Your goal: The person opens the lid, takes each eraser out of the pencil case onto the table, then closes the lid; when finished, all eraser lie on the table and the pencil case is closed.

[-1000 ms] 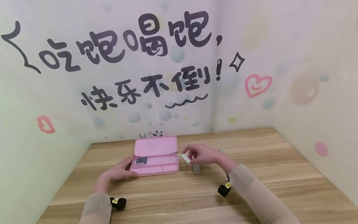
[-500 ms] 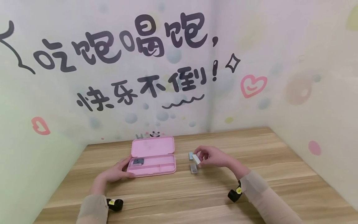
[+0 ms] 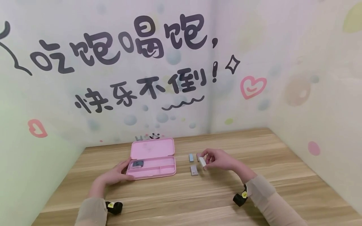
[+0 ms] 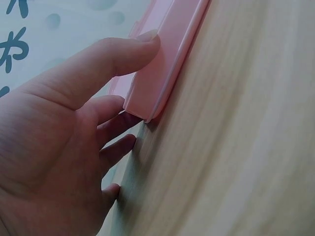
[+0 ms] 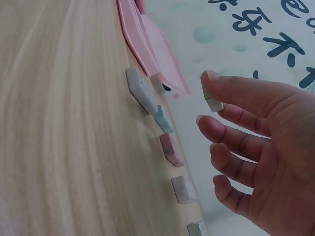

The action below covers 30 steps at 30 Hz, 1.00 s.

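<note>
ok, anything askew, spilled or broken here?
Nothing stands out; no spill or damage visible. The case sits open on the table, left hand holding its left end; right hand pinches a pale block, other blocks lie nearby.

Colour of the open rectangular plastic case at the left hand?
Pink; the open case shows best in the head view.

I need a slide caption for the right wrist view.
Right hand pinching a pale block, an open pink case in the background.
</note>
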Motion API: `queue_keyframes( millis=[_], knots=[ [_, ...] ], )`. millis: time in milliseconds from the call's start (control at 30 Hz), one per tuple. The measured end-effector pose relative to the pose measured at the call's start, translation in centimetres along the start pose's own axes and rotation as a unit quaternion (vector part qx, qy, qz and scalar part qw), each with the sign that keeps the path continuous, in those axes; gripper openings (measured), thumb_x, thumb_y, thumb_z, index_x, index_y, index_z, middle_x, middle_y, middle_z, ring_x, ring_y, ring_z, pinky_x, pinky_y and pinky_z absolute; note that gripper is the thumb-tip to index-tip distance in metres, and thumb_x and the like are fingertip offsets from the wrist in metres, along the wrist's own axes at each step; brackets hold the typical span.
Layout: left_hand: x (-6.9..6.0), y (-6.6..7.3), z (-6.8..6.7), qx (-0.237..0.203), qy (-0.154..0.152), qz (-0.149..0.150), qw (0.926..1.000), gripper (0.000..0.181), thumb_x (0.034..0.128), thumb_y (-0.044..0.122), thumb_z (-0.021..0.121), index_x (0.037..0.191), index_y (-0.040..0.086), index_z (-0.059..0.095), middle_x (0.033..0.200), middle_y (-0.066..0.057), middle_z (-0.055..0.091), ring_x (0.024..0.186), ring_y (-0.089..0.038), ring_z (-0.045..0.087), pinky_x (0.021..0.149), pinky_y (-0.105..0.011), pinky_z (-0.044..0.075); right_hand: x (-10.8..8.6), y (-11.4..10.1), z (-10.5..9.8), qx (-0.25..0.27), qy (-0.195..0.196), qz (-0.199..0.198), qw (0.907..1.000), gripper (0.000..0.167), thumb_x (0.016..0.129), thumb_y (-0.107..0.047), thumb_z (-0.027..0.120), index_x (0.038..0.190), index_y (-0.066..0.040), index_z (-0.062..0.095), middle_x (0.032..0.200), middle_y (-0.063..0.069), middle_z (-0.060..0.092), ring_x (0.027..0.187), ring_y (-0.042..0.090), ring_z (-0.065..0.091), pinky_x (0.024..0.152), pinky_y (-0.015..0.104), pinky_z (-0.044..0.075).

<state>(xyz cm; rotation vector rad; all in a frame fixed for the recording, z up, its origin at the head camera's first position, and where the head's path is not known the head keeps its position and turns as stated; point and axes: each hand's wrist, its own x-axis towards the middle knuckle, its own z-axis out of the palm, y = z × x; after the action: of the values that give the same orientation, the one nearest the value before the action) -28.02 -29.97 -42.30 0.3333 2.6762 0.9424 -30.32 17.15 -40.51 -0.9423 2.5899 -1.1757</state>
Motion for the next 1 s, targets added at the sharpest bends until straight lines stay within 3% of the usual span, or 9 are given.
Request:
queue_keyframes(
  millis=[600, 800, 1000],
  knots=[
    [-0.1, 0.2, -0.1, -0.006, 0.0, -0.008, 1.0, 0.103, 0.0813, 0.044, 0.074, 0.156, 0.008, 0.013, 0.155, -0.031, 0.009, 0.14, -0.053, 0.007, 0.105, -0.07, 0.014, -0.1, 1.7, 1.6, 0.011, 0.002, 0.054, 0.9985, 0.039, 0.077, -0.017, 0.082, 0.107, -0.006, 0.06, 0.079, 0.0, 0.06, 0.071, 0.013, 0.056, 0.063, 0.027, 0.048],
    [-0.1, 0.0, -0.1, -0.006, 0.001, -0.005, 1.0, 0.104, 0.0812, 0.045, 0.074, 0.155, 0.007, 0.012, 0.155, -0.031, 0.008, 0.139, -0.053, 0.007, 0.105, -0.07, 0.014, 0.0, 2.1, 2.0, 0.0, 0.002, 0.042, 0.9991, 0.038, 0.077, -0.018, 0.082, 0.105, -0.005, 0.06, 0.076, -0.002, 0.06, 0.068, 0.012, 0.056, 0.061, 0.026, 0.047],
    [0.0, -0.1, -0.1, -0.003, 0.001, -0.006, 1.0, 0.104, 0.0812, 0.044, 0.074, 0.156, 0.008, 0.012, 0.156, -0.03, 0.008, 0.14, -0.052, 0.006, 0.105, -0.071, 0.013, -0.1, 2.2, 2.3, -0.005, 0.008, 0.057, 0.9983, 0.037, 0.077, -0.019, 0.082, 0.104, -0.005, 0.061, 0.074, -0.003, 0.059, 0.065, 0.01, 0.052, 0.057, 0.025, 0.043]
  ],
)
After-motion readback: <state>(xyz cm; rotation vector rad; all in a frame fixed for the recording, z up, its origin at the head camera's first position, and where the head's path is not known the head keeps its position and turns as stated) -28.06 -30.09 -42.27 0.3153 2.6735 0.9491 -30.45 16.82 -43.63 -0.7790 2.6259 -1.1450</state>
